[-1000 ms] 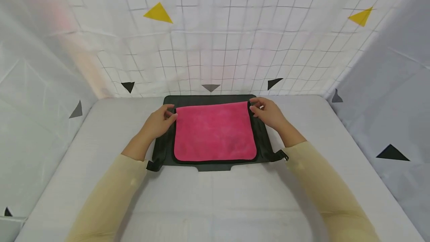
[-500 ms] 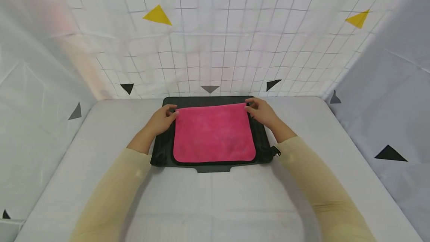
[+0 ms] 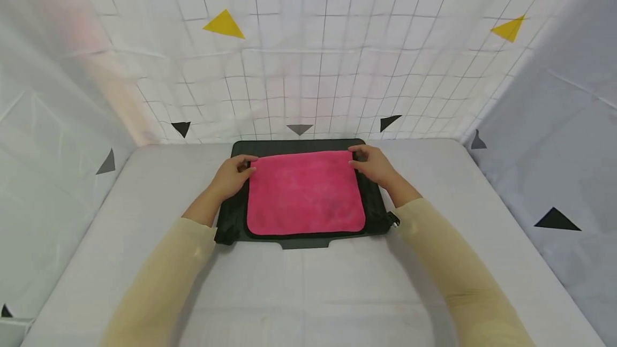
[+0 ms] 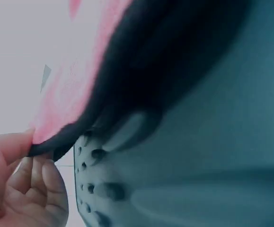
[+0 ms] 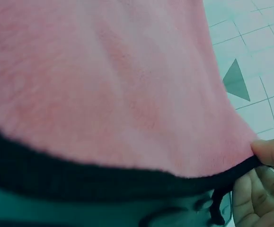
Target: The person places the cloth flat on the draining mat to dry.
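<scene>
a pink cloth (image 3: 306, 193) lies flat on a black mat (image 3: 376, 202) in the middle of the white tabletop (image 3: 308, 293), close to the gridded back wall (image 3: 308, 68). the cloth is a fuzzy, short-piled rectangle with rounded near corners and a thin black binding along its edge; its far edge is straight and runs just inside the mat's far rim. the mat shows as a dark border on all sides of the cloth, with a small tab jutting from its near edge and raised dimples visible in the left wrist view.

the left hand (image 3: 230, 176) pinches the far left corner of the cloth, thumb on top and fingers (image 4: 51, 177) curled beneath the black binding. the right hand (image 3: 376, 166) pinches the far right corner the same way, its fingers (image 5: 269, 153) closed on the bound edge. both forearms wear pale yellow sleeves (image 3: 159, 283).

no brand, label or readable writing shows on the cloth or the mat. the wall carries only plain yellow, black and grey triangles.
</scene>
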Demonstrator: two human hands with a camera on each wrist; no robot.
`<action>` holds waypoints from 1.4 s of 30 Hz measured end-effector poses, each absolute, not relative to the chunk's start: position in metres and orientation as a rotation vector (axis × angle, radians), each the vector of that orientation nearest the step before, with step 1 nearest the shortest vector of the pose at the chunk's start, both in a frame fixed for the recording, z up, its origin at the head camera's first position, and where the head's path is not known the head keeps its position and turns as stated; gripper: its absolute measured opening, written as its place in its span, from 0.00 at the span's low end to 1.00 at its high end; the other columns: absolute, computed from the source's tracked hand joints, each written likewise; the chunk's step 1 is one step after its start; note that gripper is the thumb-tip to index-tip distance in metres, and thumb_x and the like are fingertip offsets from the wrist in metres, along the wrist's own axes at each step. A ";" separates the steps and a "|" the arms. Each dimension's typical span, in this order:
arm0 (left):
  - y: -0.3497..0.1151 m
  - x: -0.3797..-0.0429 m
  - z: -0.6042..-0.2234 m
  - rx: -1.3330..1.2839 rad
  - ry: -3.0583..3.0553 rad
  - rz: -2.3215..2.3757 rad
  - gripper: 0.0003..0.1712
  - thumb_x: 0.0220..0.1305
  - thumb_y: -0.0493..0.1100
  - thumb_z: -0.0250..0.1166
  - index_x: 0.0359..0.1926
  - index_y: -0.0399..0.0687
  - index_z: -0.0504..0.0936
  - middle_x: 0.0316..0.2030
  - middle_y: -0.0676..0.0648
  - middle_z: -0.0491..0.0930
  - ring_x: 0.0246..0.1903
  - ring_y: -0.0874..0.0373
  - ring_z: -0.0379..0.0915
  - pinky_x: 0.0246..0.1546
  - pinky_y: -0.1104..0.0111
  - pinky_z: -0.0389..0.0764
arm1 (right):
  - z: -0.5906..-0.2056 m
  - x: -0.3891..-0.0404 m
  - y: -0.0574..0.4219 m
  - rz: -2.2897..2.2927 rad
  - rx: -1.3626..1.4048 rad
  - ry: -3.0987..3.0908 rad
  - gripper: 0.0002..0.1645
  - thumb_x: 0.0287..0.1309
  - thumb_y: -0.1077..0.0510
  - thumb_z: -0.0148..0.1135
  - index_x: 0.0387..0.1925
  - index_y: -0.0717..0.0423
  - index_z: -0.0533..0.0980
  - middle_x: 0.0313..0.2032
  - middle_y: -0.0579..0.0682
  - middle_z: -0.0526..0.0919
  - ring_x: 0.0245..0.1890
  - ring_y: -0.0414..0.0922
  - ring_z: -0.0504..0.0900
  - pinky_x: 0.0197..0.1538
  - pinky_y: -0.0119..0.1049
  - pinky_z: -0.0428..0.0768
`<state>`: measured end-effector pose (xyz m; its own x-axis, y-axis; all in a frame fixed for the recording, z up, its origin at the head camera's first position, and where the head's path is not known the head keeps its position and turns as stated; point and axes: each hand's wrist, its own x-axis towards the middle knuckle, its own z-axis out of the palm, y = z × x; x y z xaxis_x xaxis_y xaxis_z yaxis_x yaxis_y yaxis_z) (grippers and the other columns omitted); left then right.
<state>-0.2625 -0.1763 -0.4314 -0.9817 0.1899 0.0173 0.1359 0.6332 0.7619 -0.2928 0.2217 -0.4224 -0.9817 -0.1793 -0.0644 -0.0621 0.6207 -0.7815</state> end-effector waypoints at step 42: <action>-0.173 -0.262 -0.431 0.360 2.645 1.119 0.27 0.73 0.44 0.57 0.70 0.45 0.70 0.70 0.38 0.65 0.59 0.43 0.68 0.63 0.47 0.68 | -0.424 -0.298 0.245 -1.194 -0.259 2.408 0.30 0.68 0.54 0.63 0.68 0.54 0.69 0.62 0.62 0.73 0.57 0.55 0.77 0.59 0.52 0.78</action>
